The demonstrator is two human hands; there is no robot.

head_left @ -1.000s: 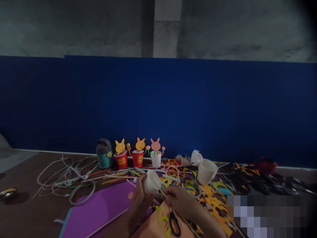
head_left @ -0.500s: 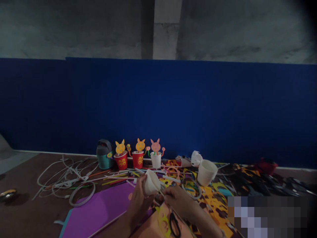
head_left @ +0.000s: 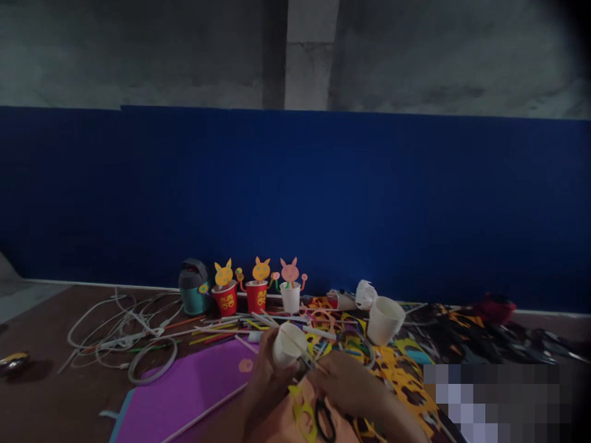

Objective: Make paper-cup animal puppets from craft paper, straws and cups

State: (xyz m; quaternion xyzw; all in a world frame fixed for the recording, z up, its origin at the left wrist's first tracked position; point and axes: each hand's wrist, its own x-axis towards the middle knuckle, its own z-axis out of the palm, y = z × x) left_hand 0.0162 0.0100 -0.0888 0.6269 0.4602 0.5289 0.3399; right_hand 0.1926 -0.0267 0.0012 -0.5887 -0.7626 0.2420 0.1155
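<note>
A white paper cup (head_left: 289,346) is gripped from its left side by my left hand (head_left: 265,375), its mouth tipped up toward me. My right hand (head_left: 339,380), just right of the cup, has its fingers closed round a thin pale stick (head_left: 305,354), which reaches across into the cup's mouth. Whether its tip touches the inside, I cannot tell. Below my hands lie orange paper, a yellow cut-out sheet (head_left: 305,421) and black-handled scissors (head_left: 325,421).
Two red cups (head_left: 257,298) and a white cup (head_left: 290,299) with paper animal heads stand by the blue wall. A larger white cup (head_left: 386,321) is at right. Purple paper (head_left: 194,387), white cables (head_left: 115,332), a teal bottle (head_left: 194,295) and orange scraps (head_left: 397,381) lie around.
My left hand has turned the cup and shifted it slightly right and down. My right hand has moved slightly right, and the stick now extends into the cup's mouth.
</note>
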